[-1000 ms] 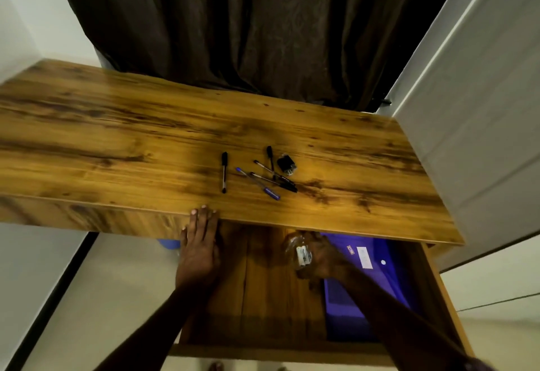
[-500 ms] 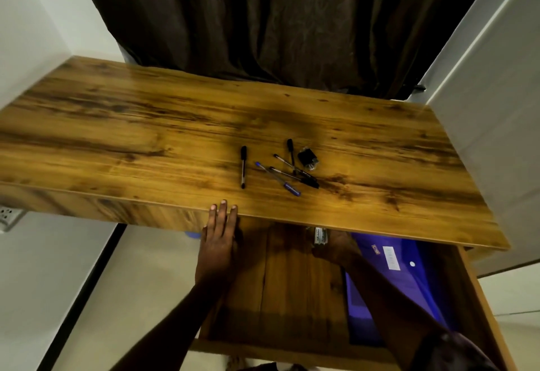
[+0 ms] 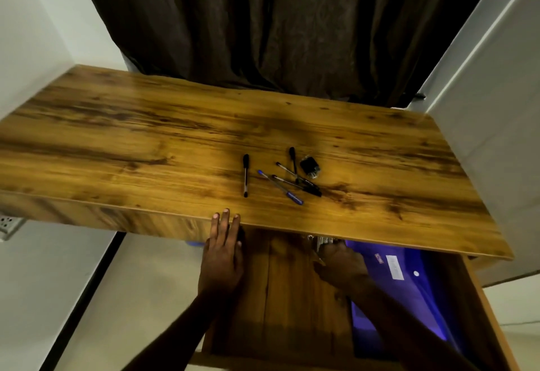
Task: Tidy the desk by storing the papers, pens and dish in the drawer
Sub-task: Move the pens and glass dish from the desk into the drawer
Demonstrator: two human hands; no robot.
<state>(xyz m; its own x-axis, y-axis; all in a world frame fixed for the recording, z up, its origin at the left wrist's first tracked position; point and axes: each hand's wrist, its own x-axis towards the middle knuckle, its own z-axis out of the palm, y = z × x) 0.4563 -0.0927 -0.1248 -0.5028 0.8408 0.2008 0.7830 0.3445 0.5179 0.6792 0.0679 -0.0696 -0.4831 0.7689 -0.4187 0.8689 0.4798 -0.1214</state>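
Bracing the open drawer (image 3: 292, 297), the left hand (image 3: 222, 259) is lying flat, fingers spread, at the counter (image 3: 146, 142) edge; the right hand (image 3: 340, 265) is gripping the clear dish (image 3: 321, 241) deep inside, likely setting it beside the purple folder (image 3: 409, 288); pens (image 3: 287, 179) are lying loose on the counter.

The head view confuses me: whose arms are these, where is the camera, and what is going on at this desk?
No machine here: a person wears a camera on the head, looking down at their own arms. The left hand rests flat at the front edge of the wooden desk. The right hand reaches into the open drawer below, holding a small clear object with a label, mostly hidden under the desk edge, so I cannot name it for sure. A purple folder already lies in the drawer. On the desk, five pens and a small black item wait.
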